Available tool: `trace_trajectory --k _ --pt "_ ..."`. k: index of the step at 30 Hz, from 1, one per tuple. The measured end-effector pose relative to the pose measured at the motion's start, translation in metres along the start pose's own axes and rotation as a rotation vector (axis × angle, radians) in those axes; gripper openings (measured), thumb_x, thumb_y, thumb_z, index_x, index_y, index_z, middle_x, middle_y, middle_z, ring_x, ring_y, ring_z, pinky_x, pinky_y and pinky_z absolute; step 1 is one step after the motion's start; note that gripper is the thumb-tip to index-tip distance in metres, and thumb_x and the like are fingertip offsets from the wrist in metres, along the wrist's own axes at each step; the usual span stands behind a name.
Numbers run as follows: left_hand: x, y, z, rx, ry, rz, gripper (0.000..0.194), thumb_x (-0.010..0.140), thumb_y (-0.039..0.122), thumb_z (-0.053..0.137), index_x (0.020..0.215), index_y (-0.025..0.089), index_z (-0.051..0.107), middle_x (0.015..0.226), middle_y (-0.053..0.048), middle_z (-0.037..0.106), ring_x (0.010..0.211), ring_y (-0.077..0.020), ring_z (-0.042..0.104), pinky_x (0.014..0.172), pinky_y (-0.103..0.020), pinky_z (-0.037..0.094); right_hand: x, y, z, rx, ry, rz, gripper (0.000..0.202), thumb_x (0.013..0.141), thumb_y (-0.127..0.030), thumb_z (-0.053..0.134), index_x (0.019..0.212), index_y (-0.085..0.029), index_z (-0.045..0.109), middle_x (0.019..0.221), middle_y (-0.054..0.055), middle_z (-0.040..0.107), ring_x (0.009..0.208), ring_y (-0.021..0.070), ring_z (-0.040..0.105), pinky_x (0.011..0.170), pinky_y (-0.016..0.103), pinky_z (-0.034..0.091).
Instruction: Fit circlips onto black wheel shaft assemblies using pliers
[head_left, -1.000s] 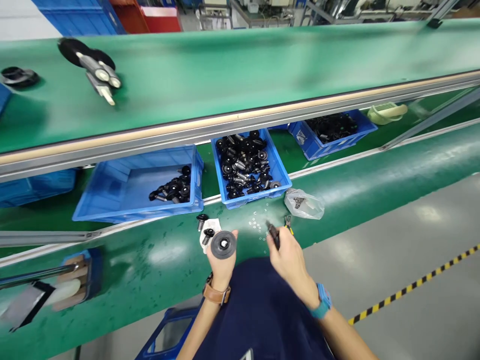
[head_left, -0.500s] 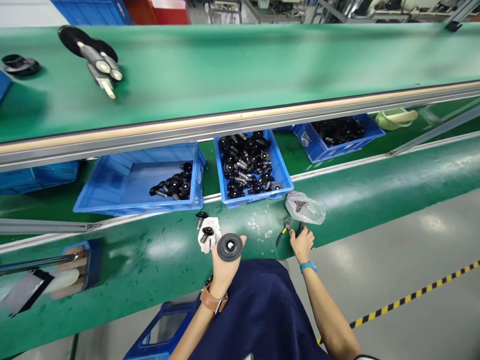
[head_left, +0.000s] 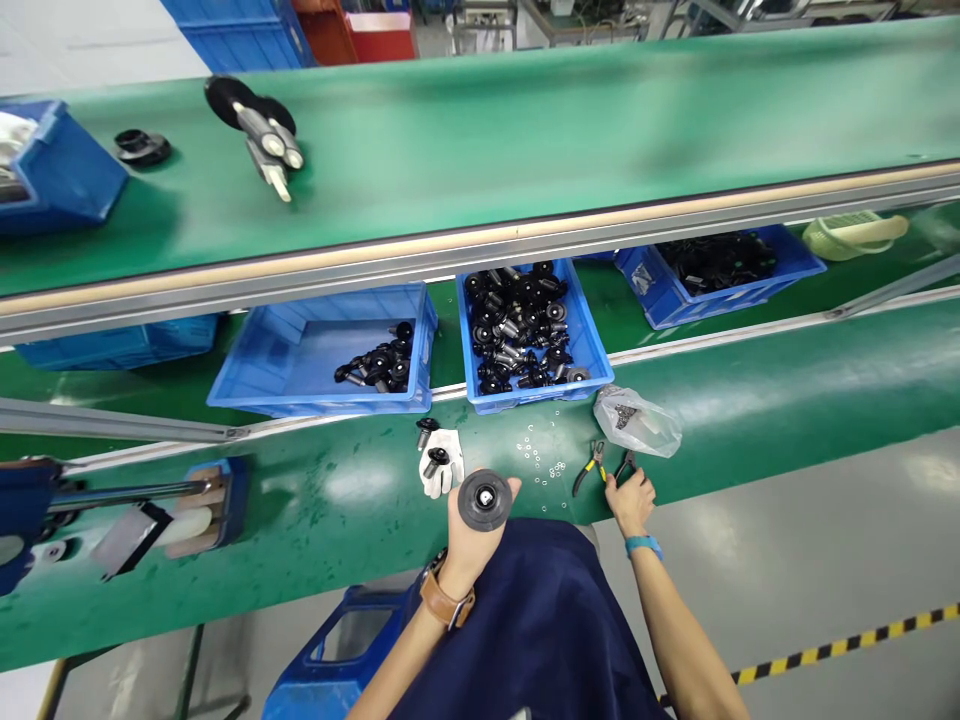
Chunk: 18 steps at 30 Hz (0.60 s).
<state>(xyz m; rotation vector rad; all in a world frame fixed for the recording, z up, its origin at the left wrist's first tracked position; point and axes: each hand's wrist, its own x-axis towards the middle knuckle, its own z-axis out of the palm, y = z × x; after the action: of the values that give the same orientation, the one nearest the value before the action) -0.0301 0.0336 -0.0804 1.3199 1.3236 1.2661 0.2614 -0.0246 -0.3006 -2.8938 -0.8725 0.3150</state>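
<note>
My left hand (head_left: 472,548) is closed around a black round disc part (head_left: 485,501) with a pale centre, its flat face turned up toward me. At the table's front edge my right hand (head_left: 631,502) has its fingers curled on dark-jawed pliers (head_left: 625,463); the handles are mostly hidden under the fingers. Just left of that hand lies a second pair of pliers (head_left: 589,468) with yellow and black handles. Small pale rings (head_left: 556,470) are scattered between the hands. A white glove (head_left: 442,472) with a black and grey part on it rests beyond my left hand.
A blue bin (head_left: 537,405) full of black parts stands behind the rings, and a partly filled blue bin (head_left: 315,404) is left of it. A clear plastic bag (head_left: 646,428) with small metal pieces lies at right. A metal-framed shelf edge (head_left: 480,245) runs above the bins.
The view has swung left, so everything sits further right in the picture. My left hand keeps the disc part. My right hand stays at the dark-jawed pliers, whose jaws now show more.
</note>
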Motion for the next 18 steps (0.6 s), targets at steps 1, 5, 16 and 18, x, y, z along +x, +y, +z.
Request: trace_trajectory --k 1,5,16,18 --pt "0.0 0.0 0.0 -0.014 0.002 -0.002 0.022 0.078 0.019 0.083 0.066 0.021 0.064 0.059 0.003 0.065 0.054 -0.0127 0.059 0.055 -0.025 0.054 0.0 0.002 -0.001 -0.002 -0.008 -0.004 0.052 0.096 -0.046 0.064 0.14 -0.02 0.053 0.14 0.011 0.054 0.123 0.0298 0.056 0.103 0.053 0.047" --pt "-0.001 -0.001 0.003 -0.067 0.016 -0.036 0.024 0.075 0.018 0.087 0.066 0.02 0.065 0.059 0.004 0.066 0.054 -0.0121 0.06 0.056 -0.023 0.054 -0.009 -0.004 -0.006 0.007 -0.012 -0.1 0.064 0.097 -0.044 0.056 0.148 -0.007 0.044 0.143 0.026 0.049 0.134 0.0396 0.046 0.108 0.054 0.04" --pt "0.001 0.0 -0.002 -0.104 0.028 -0.078 0.024 0.07 0.018 0.09 0.064 0.019 0.067 0.058 0.004 0.066 0.053 -0.0112 0.058 0.053 -0.022 0.054 -0.045 -0.052 0.007 0.025 -0.195 -0.067 0.057 0.095 -0.046 0.067 0.141 -0.017 0.053 0.143 0.015 0.053 0.132 0.0338 0.05 0.108 0.055 0.042" --pt "0.002 0.0 -0.004 -0.065 0.027 -0.043 0.023 0.069 0.021 0.091 0.065 0.02 0.068 0.06 0.003 0.068 0.054 -0.0125 0.06 0.054 -0.024 0.056 -0.042 -0.055 0.004 0.056 -0.228 -0.006 0.048 0.097 -0.043 0.066 0.137 -0.02 0.056 0.143 0.011 0.054 0.128 0.0304 0.055 0.106 0.055 0.046"
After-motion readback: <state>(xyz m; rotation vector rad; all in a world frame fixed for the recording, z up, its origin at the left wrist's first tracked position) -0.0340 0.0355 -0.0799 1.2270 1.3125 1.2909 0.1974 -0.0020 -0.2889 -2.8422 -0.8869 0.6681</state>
